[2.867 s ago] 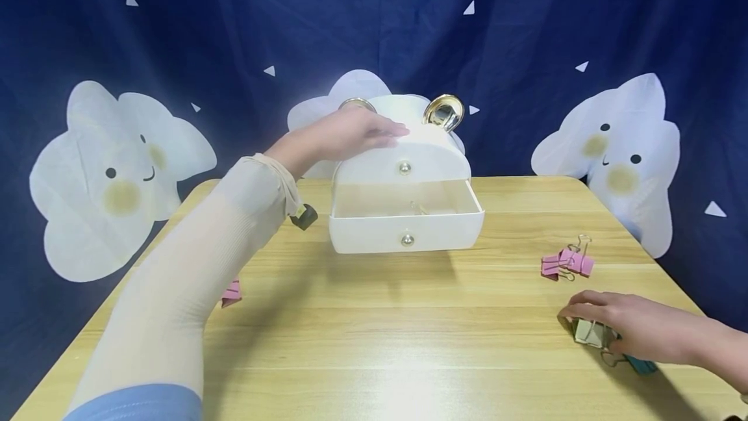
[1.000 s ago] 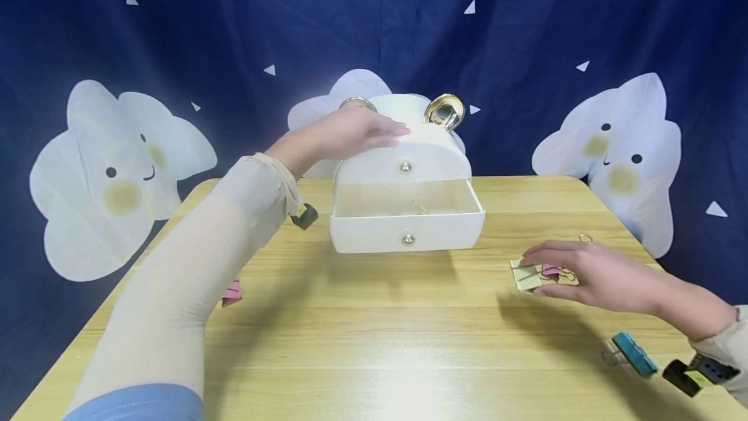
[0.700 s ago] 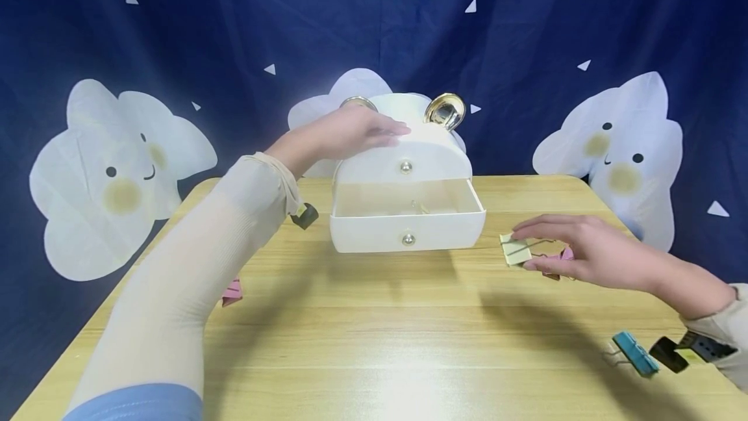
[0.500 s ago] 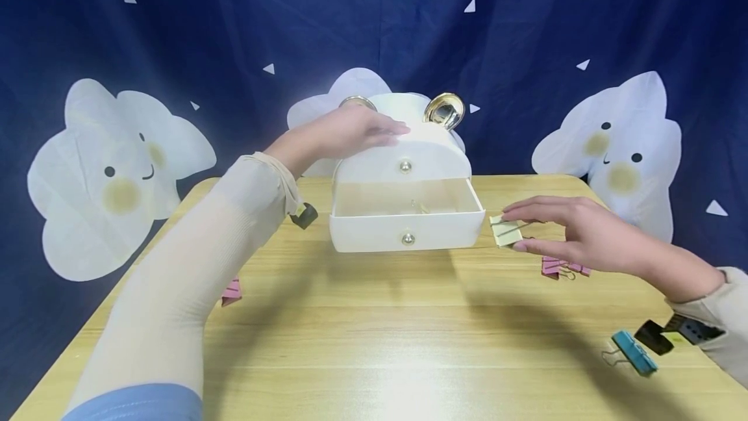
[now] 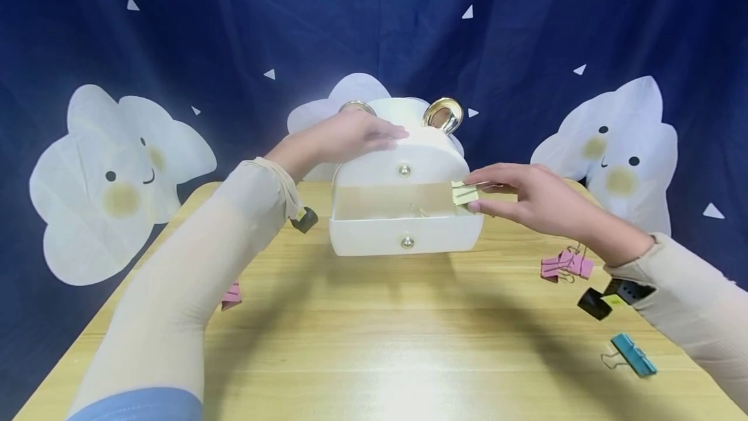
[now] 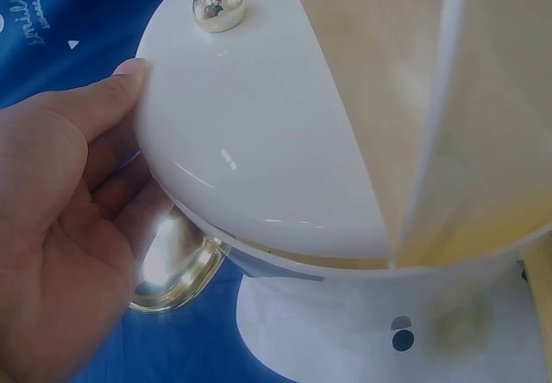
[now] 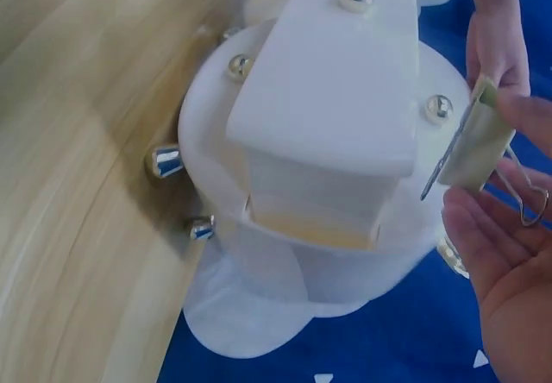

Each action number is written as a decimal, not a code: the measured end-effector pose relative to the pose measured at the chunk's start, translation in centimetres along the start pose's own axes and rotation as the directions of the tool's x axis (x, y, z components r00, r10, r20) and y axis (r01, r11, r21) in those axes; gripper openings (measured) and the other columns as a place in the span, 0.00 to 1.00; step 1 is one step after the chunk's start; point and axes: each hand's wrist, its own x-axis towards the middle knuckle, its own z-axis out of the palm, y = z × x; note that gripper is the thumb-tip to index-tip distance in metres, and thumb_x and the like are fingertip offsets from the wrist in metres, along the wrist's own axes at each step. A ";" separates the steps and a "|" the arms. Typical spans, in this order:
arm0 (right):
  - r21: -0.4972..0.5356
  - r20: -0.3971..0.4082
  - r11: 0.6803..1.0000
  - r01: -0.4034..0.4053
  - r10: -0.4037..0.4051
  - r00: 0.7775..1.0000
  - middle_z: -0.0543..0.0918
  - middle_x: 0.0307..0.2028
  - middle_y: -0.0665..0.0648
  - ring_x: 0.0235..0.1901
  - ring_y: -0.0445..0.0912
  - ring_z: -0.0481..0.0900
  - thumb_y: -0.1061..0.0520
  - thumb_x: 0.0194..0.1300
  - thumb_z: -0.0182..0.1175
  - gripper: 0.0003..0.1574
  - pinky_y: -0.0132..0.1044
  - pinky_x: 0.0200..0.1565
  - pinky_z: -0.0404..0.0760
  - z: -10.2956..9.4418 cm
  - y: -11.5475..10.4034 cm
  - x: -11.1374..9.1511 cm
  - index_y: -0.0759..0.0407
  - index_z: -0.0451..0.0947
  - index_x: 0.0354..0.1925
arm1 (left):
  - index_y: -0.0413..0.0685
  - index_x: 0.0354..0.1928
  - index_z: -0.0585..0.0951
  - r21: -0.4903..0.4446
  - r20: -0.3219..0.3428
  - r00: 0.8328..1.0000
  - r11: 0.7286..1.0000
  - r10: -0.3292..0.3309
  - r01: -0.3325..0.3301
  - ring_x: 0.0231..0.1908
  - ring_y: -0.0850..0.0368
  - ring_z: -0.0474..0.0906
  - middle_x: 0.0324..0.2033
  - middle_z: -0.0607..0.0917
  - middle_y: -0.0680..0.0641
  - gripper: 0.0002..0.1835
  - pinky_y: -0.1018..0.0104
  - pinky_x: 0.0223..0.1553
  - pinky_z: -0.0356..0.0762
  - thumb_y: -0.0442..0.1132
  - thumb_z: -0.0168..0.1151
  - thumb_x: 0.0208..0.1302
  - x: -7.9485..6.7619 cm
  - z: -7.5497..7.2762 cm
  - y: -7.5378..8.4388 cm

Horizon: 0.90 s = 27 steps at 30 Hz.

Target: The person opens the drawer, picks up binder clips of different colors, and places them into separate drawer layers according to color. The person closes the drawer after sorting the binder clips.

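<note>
A white mini drawer cabinet (image 5: 371, 169) with gold ear-like discs stands on the table, its lower drawer (image 5: 368, 238) pulled out. On the cabinet's curved top rests my left hand (image 5: 350, 136); in the left wrist view its thumb (image 6: 121, 90) touches the rounded edge. My right hand (image 5: 543, 203) pinches a pale yellow binder clip (image 5: 465, 194) between thumb and fingers, above the drawer's right side. The right wrist view shows the clip's green-yellow body (image 7: 481, 146) and wire handles. Something small and thin, hard to make out, lies inside the drawer.
Pink binder clips (image 5: 575, 264) lie on the wooden table (image 5: 362, 343) at right, and a teal binder clip (image 5: 634, 355) lies nearer the front. Another pink clip (image 5: 232, 295) is partly hidden by the left arm. A blue curtain (image 5: 502, 38) with cloud shapes hangs behind.
My right hand has picked up the yellow binder clip from beside the teal one and carried it left and away from me, over the drawer. The left hand stays on the cabinet.
</note>
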 end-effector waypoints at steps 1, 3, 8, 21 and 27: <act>0.018 0.003 1.000 -0.020 0.020 1.000 0.84 0.49 0.47 0.49 0.44 0.83 0.48 0.64 0.67 0.22 0.37 0.49 0.80 0.2 0.0 0.4 0.48 0.81 0.56 | 0.54 0.64 0.77 0.000 -0.001 1.000 1.000 -0.001 0.001 0.62 0.61 0.71 0.61 0.77 0.55 0.20 0.67 0.64 0.65 0.45 0.55 0.74 0.0 0.0 0.0; 0.062 0.011 0.997 -0.051 0.051 0.999 0.84 0.49 0.51 0.50 0.46 0.83 0.48 0.64 0.67 0.21 0.42 0.51 0.80 0.5 -0.1 1.2 0.51 0.82 0.54 | 0.54 0.64 0.77 0.004 -0.001 1.000 1.000 0.001 -0.001 0.62 0.60 0.71 0.61 0.77 0.55 0.20 0.66 0.64 0.65 0.45 0.55 0.74 0.0 0.0 0.1; 0.109 0.020 0.990 -0.093 0.091 0.996 0.84 0.48 0.51 0.48 0.44 0.83 0.48 0.62 0.69 0.21 0.39 0.49 0.81 1.5 -0.3 2.8 0.53 0.83 0.52 | 0.53 0.64 0.77 0.007 -0.009 1.000 1.000 0.004 -0.004 0.61 0.60 0.72 0.61 0.78 0.54 0.20 0.66 0.64 0.65 0.45 0.56 0.73 0.0 0.1 0.2; -0.049 0.066 0.994 -0.099 0.102 0.993 0.87 0.40 0.48 0.40 0.41 0.83 0.43 0.61 0.68 0.22 0.41 0.43 0.80 3.8 -0.6 4.4 0.52 0.85 0.49 | 0.53 0.63 0.78 0.009 -0.004 1.000 1.000 0.005 -0.005 0.61 0.59 0.72 0.61 0.78 0.53 0.20 0.65 0.64 0.66 0.45 0.57 0.72 0.1 0.2 0.1; -0.092 0.054 0.993 -0.069 0.074 0.996 0.86 0.43 0.49 0.42 0.44 0.83 0.42 0.59 0.70 0.23 0.42 0.44 0.80 4.8 -1.0 4.8 0.51 0.86 0.49 | 0.52 0.64 0.78 0.010 -0.001 1.000 1.000 0.009 -0.009 0.62 0.59 0.71 0.61 0.78 0.53 0.20 0.65 0.64 0.65 0.44 0.56 0.73 0.1 0.2 0.1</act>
